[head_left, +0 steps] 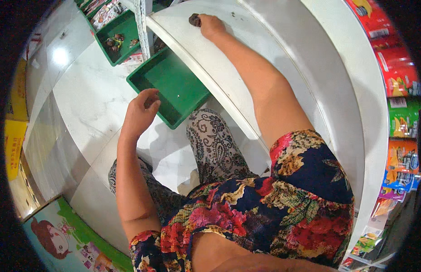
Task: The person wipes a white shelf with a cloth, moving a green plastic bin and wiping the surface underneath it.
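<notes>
My right hand (212, 27) reaches out over a white metal shelf board (244, 78) and grips a dark, crumpled cloth or pad (195, 20) that rests against the board. My left hand (142, 110) hangs with fingers loosely curled and apart beside the near left edge of a green plastic tray (176, 88); I see nothing held in it. That tray stands below the shelf edge and holds no goods that I can see, only a tiny pale speck. A small dark mark (233, 14) lies on the board to the right of my right hand.
Another green tray (123, 42) at the upper left holds several small wrapped items (112, 42). A white perforated shelf upright (142, 30) stands between the trays. Colourful snack packets (399, 78) line the right side. Yellow cartons (15, 142) stand at the far left, on pale floor tiles (84, 108).
</notes>
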A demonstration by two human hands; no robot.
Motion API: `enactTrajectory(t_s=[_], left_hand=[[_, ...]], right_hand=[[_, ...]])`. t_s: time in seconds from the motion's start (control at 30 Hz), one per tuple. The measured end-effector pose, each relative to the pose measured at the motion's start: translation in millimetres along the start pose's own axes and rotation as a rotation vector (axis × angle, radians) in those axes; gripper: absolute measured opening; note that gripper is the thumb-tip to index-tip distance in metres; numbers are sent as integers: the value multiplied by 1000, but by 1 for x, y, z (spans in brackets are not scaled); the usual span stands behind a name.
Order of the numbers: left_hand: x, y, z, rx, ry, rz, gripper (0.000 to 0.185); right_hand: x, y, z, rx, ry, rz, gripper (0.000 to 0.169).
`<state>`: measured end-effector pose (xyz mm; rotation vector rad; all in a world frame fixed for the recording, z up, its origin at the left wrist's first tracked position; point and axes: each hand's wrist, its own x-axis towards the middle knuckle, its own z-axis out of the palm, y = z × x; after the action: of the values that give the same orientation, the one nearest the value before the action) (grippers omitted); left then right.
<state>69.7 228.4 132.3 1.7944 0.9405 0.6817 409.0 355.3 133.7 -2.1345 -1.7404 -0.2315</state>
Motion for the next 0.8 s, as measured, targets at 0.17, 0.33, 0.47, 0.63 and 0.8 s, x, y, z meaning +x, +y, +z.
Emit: enactTrajectory(t_s=[0.17,0.33,0.47,0.63,0.8], left_hand=[[-8,-11,-3,-4,-4,-44,29],[6,-1,8,92,-76,-55,32],[-63,18,-20,74,-124,-67,34],[-53,30,-15,97,-148,-95,37],[-71,43,-25,112,-146,-158,38]], right_hand=[[-82,-4,-28,134,-82,-252,31],[-134,75,-63,111,-12,-281,32],[-134,100,-98,-41,39,-74,29],[-21,176,-61,-267,77,114,25],[54,167,-39,-321,-2,87,27]])
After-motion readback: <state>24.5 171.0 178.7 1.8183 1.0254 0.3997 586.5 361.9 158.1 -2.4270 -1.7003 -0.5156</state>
